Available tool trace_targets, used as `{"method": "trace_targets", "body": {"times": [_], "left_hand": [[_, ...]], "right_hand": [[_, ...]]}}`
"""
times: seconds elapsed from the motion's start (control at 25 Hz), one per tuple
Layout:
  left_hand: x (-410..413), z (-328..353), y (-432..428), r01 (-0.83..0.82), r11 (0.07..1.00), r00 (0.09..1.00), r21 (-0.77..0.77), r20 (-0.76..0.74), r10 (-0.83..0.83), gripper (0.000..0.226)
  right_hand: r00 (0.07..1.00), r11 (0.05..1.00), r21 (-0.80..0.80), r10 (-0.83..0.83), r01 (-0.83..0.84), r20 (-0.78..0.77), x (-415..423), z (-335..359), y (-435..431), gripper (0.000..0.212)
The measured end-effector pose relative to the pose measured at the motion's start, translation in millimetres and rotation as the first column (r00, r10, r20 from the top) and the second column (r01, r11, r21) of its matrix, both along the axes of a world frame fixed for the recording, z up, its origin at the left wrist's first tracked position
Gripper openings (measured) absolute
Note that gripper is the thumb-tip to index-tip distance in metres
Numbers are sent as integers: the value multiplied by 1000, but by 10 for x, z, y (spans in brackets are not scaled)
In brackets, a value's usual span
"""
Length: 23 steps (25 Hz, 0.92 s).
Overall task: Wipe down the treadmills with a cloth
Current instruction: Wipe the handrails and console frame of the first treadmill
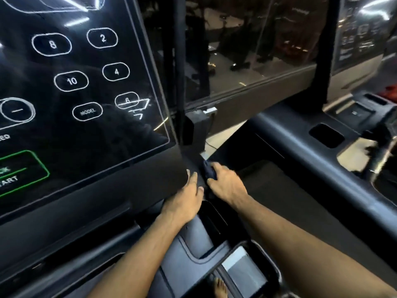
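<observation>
A black treadmill console [90,130] with white number buttons and a green start button fills the left half of the head view. My left hand [189,194] rests flat against the console's lower right corner, fingers together, holding nothing. Just right of it, my right hand [227,183] presses a dark blue cloth [209,169] onto the dark frame beside that corner. Most of the cloth is hidden under my fingers. Both bare forearms reach up from the bottom of the frame.
The treadmill's dark side rail [322,160] runs diagonally on the right, with a recessed slot. A second treadmill console [361,35] stands at the top right behind a black upright post [324,52]. A bare foot [220,288] shows at the bottom.
</observation>
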<state>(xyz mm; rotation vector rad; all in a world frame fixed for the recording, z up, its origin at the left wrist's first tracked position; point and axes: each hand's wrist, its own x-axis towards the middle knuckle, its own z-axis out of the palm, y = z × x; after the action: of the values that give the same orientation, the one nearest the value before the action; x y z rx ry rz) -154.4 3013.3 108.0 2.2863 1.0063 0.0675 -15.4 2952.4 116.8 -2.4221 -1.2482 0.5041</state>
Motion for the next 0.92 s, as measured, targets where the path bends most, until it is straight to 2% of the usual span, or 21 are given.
{"method": "trace_targets", "body": {"times": [0.08,0.2,0.24,0.32,0.48,0.56,0.64,0.68,0.76,0.84,0.88,0.92], "left_hand": [[141,-17,48,-65,998,997,27,-30,66,57],[400,4,111,-35,972,976,233,-202,84,56],[458,19,135,-28,955,963,295,-250,105,56],[547,-36,164,-28,938,944,347,-300,139,57],[648,-103,177,-28,941,925,336,-348,152,57],[712,-97,273,-25,932,929,360,-336,155,57],[741,-117,340,-32,930,933,366,-324,159,57],[741,-126,348,-45,934,930,353,-326,168,57],[742,-120,359,-64,937,929,343,-323,181,58],[776,-114,419,-72,936,936,344,-302,183,61],[789,-128,454,-72,934,939,350,-291,181,63],[791,-147,471,-70,933,942,354,-284,179,62]], "right_hand": [[998,996,-55,69,-69,1,63,-143,159,60],[983,963,-220,174,-159,51,328,-186,463,64],[983,941,-298,179,-163,28,462,-152,563,62],[988,931,-330,143,-154,-59,678,-150,689,55],[970,959,-144,237,-242,-51,576,-385,408,53],[942,958,17,285,-286,-177,743,-486,692,52],[904,982,51,188,-182,-385,909,-573,1026,51],[897,989,44,148,-142,-416,910,-610,1083,50],[921,965,152,251,-213,-298,786,-725,1012,51],[906,917,261,362,-303,-218,765,-823,1090,51],[891,934,242,332,-264,-310,881,-861,1241,50],[837,974,173,212,-143,-504,1029,-842,1405,48]]}}
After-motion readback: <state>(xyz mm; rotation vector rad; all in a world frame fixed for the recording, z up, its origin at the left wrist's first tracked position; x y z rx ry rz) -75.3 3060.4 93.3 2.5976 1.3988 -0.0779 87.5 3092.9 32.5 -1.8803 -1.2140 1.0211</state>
